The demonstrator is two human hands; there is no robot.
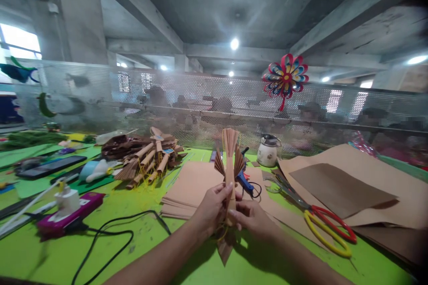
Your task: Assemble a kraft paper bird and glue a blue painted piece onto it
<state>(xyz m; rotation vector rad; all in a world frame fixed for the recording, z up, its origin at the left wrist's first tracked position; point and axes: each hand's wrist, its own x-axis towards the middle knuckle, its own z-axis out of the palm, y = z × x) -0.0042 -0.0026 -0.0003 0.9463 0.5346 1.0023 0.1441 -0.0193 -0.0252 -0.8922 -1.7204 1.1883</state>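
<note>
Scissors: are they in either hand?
No, the scissors lie on the table, while left hand and right hand grip the folded paper figure.

Indoor, fairly bright, even light. Ceiling lamps flare with soft halos; window at upper left blown out white. Green surface well lit, soft shadows under scissors and brown sheets. Pleated paper piece at centre sharp. Area behind mesh screen hazy, out of focus. Wide-angle bending at edges, top-right corner vignetted dark.
</note>
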